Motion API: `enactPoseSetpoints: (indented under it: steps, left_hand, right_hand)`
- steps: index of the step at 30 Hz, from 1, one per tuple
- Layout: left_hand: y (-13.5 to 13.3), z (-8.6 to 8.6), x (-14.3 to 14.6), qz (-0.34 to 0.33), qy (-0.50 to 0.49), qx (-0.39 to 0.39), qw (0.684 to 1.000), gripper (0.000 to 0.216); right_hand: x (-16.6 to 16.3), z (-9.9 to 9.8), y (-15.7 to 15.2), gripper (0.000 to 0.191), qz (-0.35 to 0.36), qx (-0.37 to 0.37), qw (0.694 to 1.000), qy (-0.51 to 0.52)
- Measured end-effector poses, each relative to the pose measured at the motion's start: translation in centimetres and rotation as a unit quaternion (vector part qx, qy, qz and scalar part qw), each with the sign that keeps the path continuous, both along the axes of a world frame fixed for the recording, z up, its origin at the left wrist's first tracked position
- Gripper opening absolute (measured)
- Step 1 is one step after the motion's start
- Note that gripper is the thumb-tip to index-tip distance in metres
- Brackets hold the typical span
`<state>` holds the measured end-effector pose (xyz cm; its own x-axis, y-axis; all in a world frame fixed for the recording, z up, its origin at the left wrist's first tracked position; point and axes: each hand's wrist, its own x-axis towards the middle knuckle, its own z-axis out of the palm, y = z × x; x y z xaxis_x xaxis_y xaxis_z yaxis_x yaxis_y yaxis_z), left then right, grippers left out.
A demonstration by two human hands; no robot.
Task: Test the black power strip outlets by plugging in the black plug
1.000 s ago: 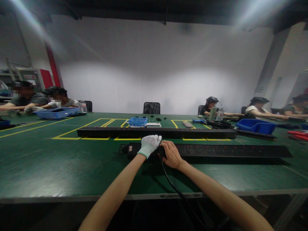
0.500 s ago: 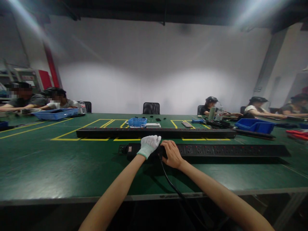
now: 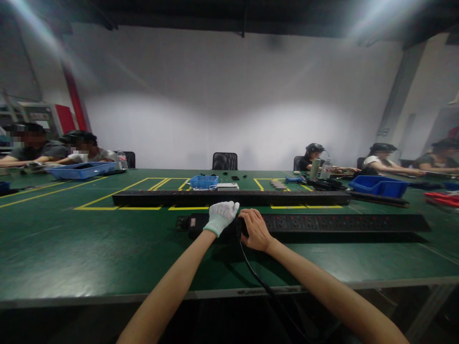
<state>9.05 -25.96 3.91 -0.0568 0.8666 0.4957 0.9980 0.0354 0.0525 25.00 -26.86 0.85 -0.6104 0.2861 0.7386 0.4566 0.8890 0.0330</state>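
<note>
1. From where I stand, the long black power strip (image 3: 344, 223) lies on the green worktop (image 3: 89, 258), running along near its front edge, and a second black strip (image 3: 308, 198) lies behind it, farther from that edge
2. The left hand (image 3: 221, 217), in a white glove, is curled up over the left part of the near strip, and I can't tell if it grips anything, because its back hides what is under it
3. The right hand (image 3: 255, 229) is bare, with its fingers bent round a black plug (image 3: 238, 229) right by the glove; the two hands are very close, but I can't tell if they touch
4. I think it is best to hold the fat part of the plug and not tug on the thin black cord (image 3: 255, 274)
5. That cord goes over the front edge of the worktop and down, so I'd leave it a bit loose there, or it could drag on the plug
6. The glove would help most by pressing the strip down, so it can't slide to the front edge or twist
7. Any push or pull should be slow and straight, as wiggling sideways could bend a pin; the fingers hide whether the plug sits in a hole
8. There are small red spots by the sockets (image 3: 281, 221), and power may be on, so bare fingers should touch only the plug's outside, never metal
</note>
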Motion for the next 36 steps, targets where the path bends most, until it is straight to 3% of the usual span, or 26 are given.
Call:
enactPoseSetpoints:
  steps: [24,36]
  left_hand:
    - [-0.06,0.07,0.07,-0.002,0.000,0.006,1.000,0.053]
    - [0.01,0.03,0.02,-0.002,0.001,0.008,1.000,0.053]
  right_hand:
    - [0.07,0.12,-0.15,0.041,0.018,0.006,1.000,0.007]
    - [0.31,-0.34,0.14,0.033,0.024,0.062,0.998,0.002]
